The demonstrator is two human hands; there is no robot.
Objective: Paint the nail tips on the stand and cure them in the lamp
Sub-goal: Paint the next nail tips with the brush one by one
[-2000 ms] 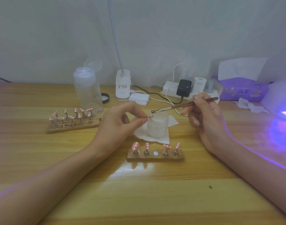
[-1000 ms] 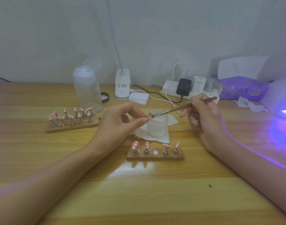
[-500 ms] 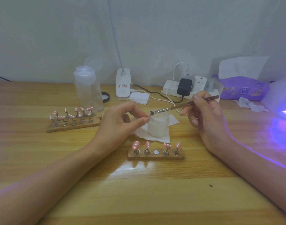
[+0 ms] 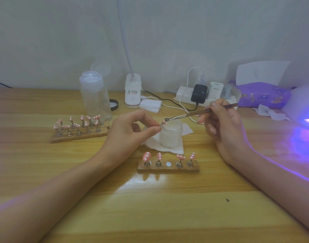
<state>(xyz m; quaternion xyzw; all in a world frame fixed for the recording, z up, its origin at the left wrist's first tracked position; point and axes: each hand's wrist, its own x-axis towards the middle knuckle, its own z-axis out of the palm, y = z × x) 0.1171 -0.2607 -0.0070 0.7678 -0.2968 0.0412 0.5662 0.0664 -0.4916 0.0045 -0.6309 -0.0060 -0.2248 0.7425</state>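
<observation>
Painting is the step in hand, and by the look of the stands it is well along. At the far left a wooden rack (image 4: 78,135) carries a crowd of pink, white-dotted tips, well apart from the work. The left hand (image 4: 127,132) pinches 1 nail tip (image 4: 163,122) between thumb and forefinger, held up just beside the mouth of the frosted jar (image 4: 171,134), which stands on a white wipe (image 4: 167,148). In front of the jar lies the stand (image 4: 167,168), with 4 dotted pink tips upright and 1 bare magnet disc (image 4: 168,164) in the middle, which is probably the seat of the tip now held. The brush (image 4: 199,114) reaches in from the right with its bristles at the tip's upper edge; whether they touch is too small to tell. The right hand (image 4: 223,125) grips the brush handle like a pen. At the far right the lamp (image 4: 306,106) glows violet, well apart from the stand.

The next move calls for a steady, light stroke. The tip then goes back upright on the bare disc without smearing the wet coat, and the stand goes to the lamp.

Compared with 1 s ago, the bristles sit a little higher on the tip. The pinch, jar and stand are unchanged.
</observation>
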